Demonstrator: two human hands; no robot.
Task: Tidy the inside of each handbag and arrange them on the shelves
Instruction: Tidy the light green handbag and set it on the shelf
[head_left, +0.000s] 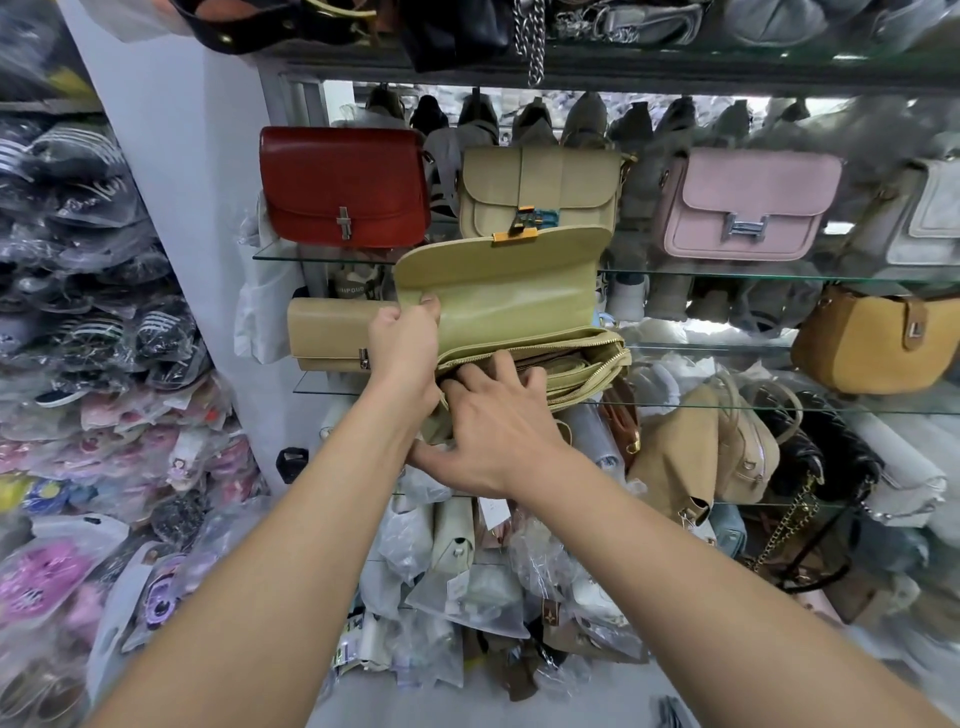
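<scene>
Handbag (587, 364) is mid-tidy: left hand (405, 343) pinches its flap (519, 291) open, right hand (493, 421) reaches inside, fingers (501, 364) spread; next probably calls for shutting the flap.

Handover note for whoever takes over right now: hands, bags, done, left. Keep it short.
Left hand: pinches the raised flap of the olive handbag, holding it open.
Right hand: fingers spread, reaching into the bag's open top; fingertips hidden.
Bags: red bag, beige bag and pink bag stand on the upper glass shelf; beige clutch and tan bag lower.
Done: those five shelved.
Left: finish inside the olive one, close it, shelve it; then the piled bags below.
</scene>
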